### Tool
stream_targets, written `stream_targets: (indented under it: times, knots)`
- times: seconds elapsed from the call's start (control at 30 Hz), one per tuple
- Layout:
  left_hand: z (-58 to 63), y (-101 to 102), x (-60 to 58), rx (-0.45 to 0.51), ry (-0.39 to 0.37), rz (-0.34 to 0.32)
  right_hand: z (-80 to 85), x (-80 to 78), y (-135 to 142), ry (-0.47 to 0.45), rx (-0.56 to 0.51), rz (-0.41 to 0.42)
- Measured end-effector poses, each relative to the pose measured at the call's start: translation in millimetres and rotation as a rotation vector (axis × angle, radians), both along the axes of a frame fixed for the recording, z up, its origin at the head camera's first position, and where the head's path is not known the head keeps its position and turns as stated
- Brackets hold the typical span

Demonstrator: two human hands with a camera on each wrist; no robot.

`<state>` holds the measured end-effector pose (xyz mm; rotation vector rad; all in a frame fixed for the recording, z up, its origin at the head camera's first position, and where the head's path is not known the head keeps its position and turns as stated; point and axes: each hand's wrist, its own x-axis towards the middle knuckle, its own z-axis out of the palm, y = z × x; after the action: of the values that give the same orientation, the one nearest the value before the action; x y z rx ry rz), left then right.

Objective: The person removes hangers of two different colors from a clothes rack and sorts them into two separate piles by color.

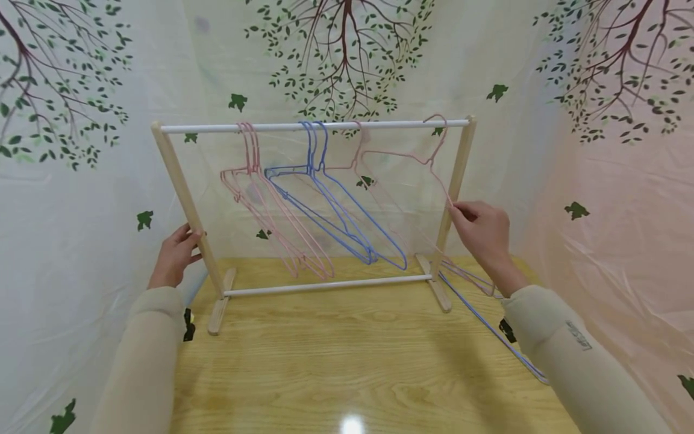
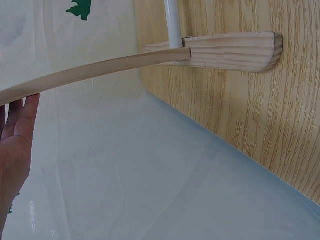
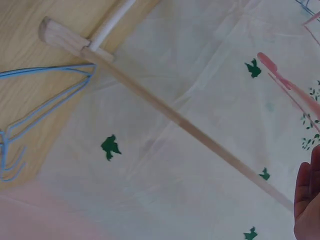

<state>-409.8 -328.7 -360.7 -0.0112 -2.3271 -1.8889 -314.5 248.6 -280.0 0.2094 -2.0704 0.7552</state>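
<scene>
In the head view, a pink clothes hanger (image 1: 398, 153) has its hook at the right end of the clothes rack's white top bar (image 1: 206, 128). My right hand (image 1: 482, 232) pinches that hanger's lower right arm, beside the right wooden post. At the other side, my left hand (image 1: 175, 256) holds the left post (image 1: 181, 184), fingers reaching behind it. Seen from the left wrist, the fingers (image 2: 26, 120) meet the post's edge. Several pink hangers (image 1: 255, 187) and blue hangers (image 1: 325, 187) hang from the bar between my hands, with another pink hanger (image 1: 358, 158) right of the blue ones.
More hangers (image 1: 488, 325) lie on the wooden table (image 1: 303, 361) by the right foot of the rack. A white lower bar (image 1: 325, 285) joins the two feet. Behind stands a pale curtain (image 1: 195, 72) printed with trees and green birds.
</scene>
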Motion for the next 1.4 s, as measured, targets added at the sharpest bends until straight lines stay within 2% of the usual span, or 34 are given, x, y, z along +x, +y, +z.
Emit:
stream_targets:
  times: [0.33,0.63,0.93,1.27,1.4]
  knots:
    - [-0.4,-0.7,0.2,-0.007,-0.001,0.006,-42.1,7.0,34.6,0.127,0.025,-0.017]
    - [1.4,-0.6,1.9,-0.009,-0.004,0.008,-72.4,20.3,61.4,0.124,0.062,-0.017]
    - [0.5,-0.7,0.0,0.005,-0.018,0.004,-100.9,39.1,77.7,0.079,0.116,0.05]
    - [1.6,-1.1,-2.3,-0.003,-0.017,-0.003,-139.1,69.5,91.6,-0.043,0.154,0.098]
    - [1.1,-1.8,-1.1,0.003,-0.017,0.005,-153.0,76.9,92.5,-0.083,0.132,0.133]
